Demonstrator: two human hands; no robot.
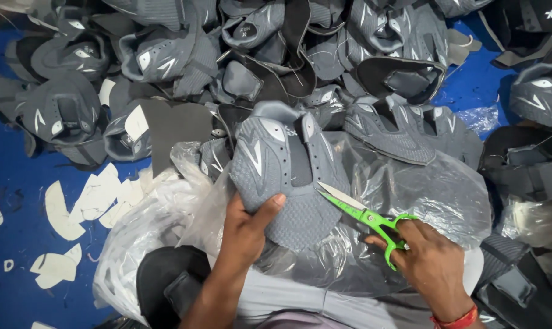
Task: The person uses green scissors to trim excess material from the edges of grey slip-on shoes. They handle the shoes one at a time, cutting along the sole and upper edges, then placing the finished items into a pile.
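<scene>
Over on the far left, pale off-cut scraps (75,207) lie scattered on the blue floor (14,201), flat curved slivers, thin and card-like. Above them a heap of grey shoe uppers (166,55) spreads right across the top of the view, soft knitted pieces with white flashes, tumbled over one another.

Moving in, crinkled clear plastic sheeting (446,195) covers the lap, glossy and creased. And here is the left hand (245,228), coming up from below, thumb pressed on top of the grey shoe upper (282,176), fingers closed round its lower left edge, gripping it firmly. The upper lies at the centre, its long axis running away from the person, toe end near the body and the opening towards the pile. Its weave is ribbed and textured, with a smooth darker strip down the middle and a row of small eyelet holes beside it.

Now the right hand (431,262), fingers closed through the loops of the green-handled scissors (364,216). The blades are parted, steel tips pointing up and left, touching the right edge of the upper. So the upper lies up and left of the right hand, blades almost crosswise to its length, and the left hand is the nearer one. A red band (456,320) circles the right wrist.
</scene>
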